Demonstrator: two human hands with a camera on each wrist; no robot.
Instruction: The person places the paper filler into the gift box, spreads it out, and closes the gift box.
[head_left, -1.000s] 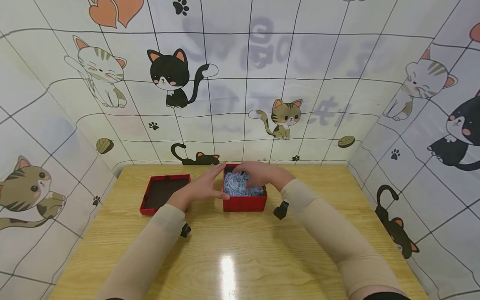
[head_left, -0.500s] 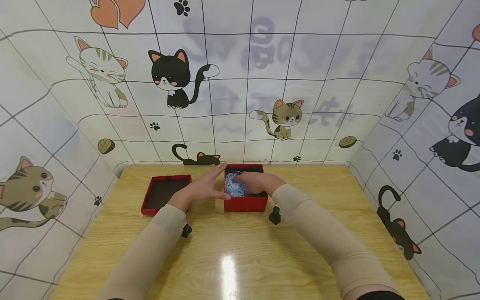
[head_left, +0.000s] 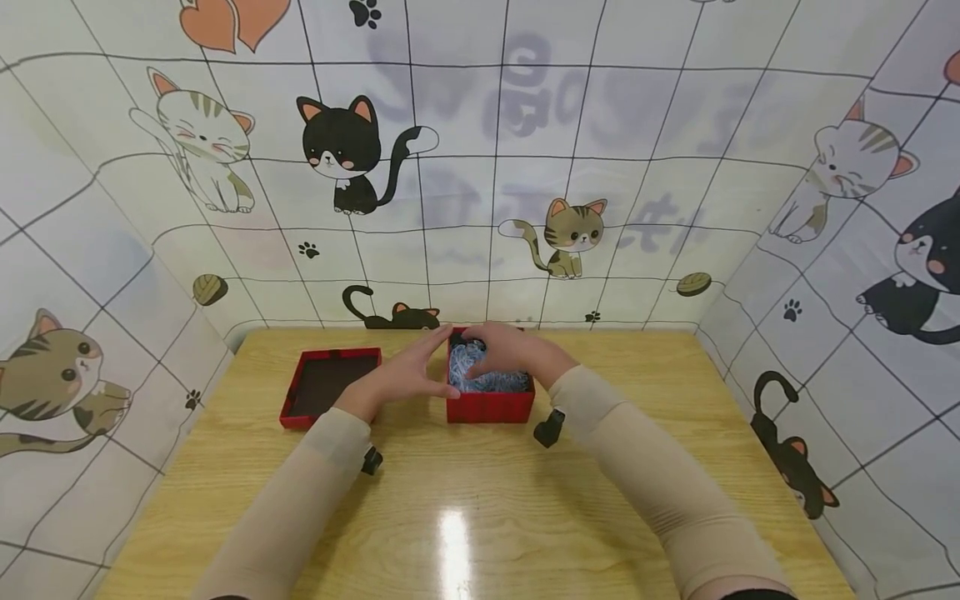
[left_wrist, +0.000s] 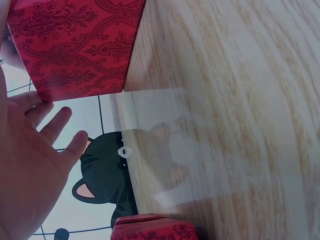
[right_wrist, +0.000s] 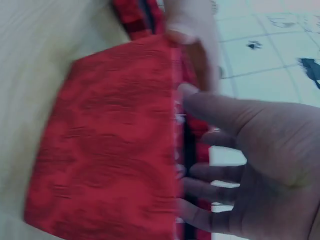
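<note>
Fingers (right_wrist: pixel 210 190) of the right hand (head_left: pixel 517 348) partly hide pale-blue shreds (head_left: pixel 501 383).

The red box (head_left: pixel 490 407) stands upright and open-topped near the far edge of the table (head_left: pixel 465 467) — its outer sides covered in a darker scrolling pattern, its inside dark. Pale blue shredded filling (head_left: pixel 497 382) lies in it almost to the rim, crinkled and tangled, reaching along the near wall from side to side — though part of it is hidden from here.
</note>
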